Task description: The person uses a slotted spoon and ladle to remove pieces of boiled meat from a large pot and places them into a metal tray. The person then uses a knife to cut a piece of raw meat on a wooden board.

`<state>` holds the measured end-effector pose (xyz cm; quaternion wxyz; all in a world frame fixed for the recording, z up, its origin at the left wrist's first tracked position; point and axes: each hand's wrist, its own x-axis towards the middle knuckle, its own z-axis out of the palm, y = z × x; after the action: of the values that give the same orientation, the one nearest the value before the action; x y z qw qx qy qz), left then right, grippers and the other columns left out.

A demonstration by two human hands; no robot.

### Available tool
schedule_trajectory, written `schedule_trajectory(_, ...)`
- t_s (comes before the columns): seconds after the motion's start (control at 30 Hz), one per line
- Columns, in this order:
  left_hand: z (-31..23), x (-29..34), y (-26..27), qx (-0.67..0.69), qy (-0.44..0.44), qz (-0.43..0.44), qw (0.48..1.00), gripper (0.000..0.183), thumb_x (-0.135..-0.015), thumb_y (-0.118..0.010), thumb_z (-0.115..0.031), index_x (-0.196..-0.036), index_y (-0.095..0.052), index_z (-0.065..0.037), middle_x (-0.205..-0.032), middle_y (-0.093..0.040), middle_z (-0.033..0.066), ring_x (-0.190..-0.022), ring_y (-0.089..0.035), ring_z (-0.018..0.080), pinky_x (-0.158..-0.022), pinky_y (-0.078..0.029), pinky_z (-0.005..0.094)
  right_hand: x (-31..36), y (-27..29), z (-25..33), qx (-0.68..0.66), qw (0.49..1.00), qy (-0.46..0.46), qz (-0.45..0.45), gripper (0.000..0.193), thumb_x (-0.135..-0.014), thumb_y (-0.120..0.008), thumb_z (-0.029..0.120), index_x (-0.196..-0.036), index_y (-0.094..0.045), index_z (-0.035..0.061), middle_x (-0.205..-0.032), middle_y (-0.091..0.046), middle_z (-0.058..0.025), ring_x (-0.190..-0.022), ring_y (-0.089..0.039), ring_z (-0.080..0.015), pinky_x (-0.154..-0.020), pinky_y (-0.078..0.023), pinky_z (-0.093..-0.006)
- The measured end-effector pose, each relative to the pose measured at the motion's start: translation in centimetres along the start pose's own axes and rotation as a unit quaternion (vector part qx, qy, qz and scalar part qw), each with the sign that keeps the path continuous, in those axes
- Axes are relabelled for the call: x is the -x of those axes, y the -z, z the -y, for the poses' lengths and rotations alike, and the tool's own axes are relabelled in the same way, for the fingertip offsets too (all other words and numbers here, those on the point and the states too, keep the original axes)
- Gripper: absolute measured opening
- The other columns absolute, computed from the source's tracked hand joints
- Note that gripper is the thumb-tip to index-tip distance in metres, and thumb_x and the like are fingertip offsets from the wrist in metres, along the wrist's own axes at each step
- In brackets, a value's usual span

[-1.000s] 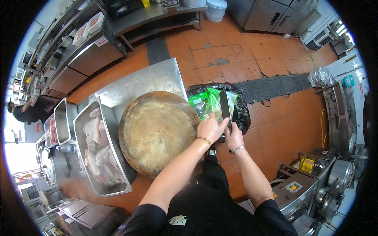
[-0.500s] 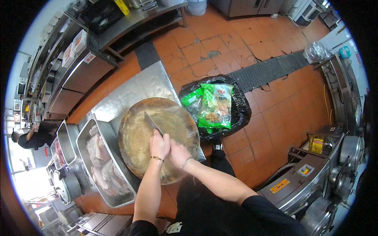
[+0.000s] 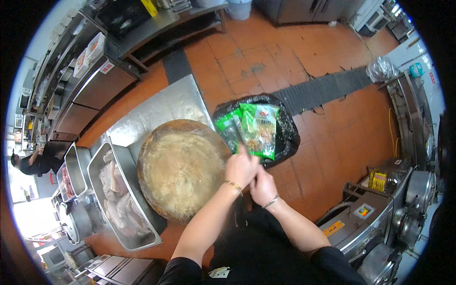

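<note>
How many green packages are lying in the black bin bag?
2: the larger green package lies on top in the black bin bag; a second green package lies partly under its left edge. Others may be hidden beneath.

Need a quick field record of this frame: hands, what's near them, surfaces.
left hand: at the right edge of the round wooden chopping block, contents hidden
right hand: close beside the left hand, grasp unclear
bin: black liner, green packets on top, just beyond the hands
tray: metal, pale raw meat, left of the block
floor: orange tiles
other person: far left
</note>
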<state>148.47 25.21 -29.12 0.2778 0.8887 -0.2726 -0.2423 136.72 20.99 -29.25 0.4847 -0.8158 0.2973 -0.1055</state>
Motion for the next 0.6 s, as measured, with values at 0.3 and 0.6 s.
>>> schedule_trajectory(0.3, 9.4, 11.1, 3.7, -0.020, 0.233, -0.148, 0.961, 0.033, -0.085, -0.053, -0.017, -0.104, -0.054, 0.010, -0.073, -0.063, 0.0315, -0.068, -0.063, 0.0484, -0.065, -0.050, 0.0539, 3.8, -7.7, 2.5, 0.063, 0.918, 0.047, 0.388, 0.025, -0.085, -0.054, 0.005, -0.110, -0.051, 0.0012, -0.096, -0.065, -0.0254, -0.088, -0.066, -0.0415, -0.079, -0.054, -0.0479)
schedule_trajectory(0.6, -0.5, -0.2, -4.2, -0.035, 0.108, -0.113, 0.987, 0.046, -0.087, -0.052, -0.027, -0.106, -0.049, 0.015, -0.074, -0.064, 0.0330, -0.072, -0.063, 0.0515, -0.071, -0.051, 0.0575, -2.8, 2.5, -5.1, 0.000, 0.983, 0.013, 0.182, 0.018, -0.087, -0.055, 0.009, -0.101, -0.051, -0.0001, -0.089, -0.066, -0.0279, -0.083, -0.066, -0.0453, -0.075, -0.054, -0.0539)
